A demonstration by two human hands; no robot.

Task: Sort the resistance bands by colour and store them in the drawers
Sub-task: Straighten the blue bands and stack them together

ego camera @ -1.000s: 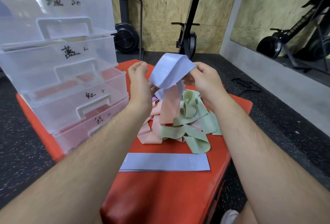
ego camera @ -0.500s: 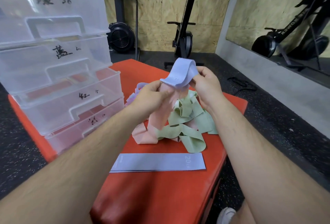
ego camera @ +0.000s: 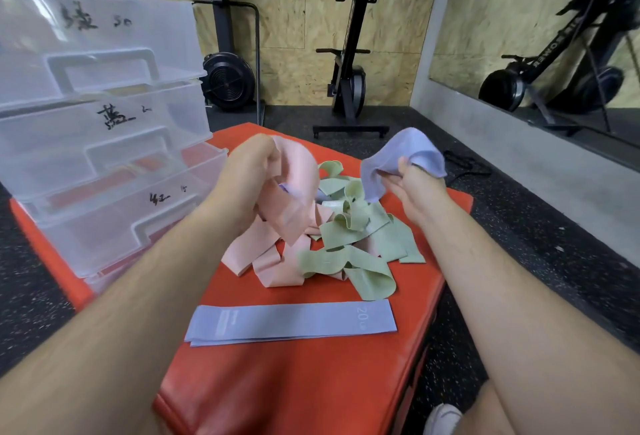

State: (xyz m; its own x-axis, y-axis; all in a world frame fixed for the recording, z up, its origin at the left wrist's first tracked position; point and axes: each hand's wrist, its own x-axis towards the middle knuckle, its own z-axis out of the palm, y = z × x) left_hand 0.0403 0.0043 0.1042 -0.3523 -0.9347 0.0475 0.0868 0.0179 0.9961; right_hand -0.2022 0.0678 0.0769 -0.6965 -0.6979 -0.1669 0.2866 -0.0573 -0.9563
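Although its near end runs out of frame beneath the forearms, the orange padded bench shows a smooth, slightly glossy skin. On its left side stands the stack of clear plastic drawers, cut off by the frame's left edge. Its lowest drawer is mostly hidden behind the left forearm, and the black handwritten marks on the drawer fronts are hard to read. At the bench's middle lies a tangled heap of flat, matte loops: pink bands on the left and green bands on the right, parts of each buried under the others. Nearer the person, a flat lavender band lies straight, with "20" printed at its right end; another layer peeps out under its lower left corner. The left hand is raised above the heap, curled round a lifted pink band that loops over it and hides its fingertips. A scrap of lavender shows inside that loop. The right hand, apart from the left, pinches a crumpled lavender band above the heap's right side.
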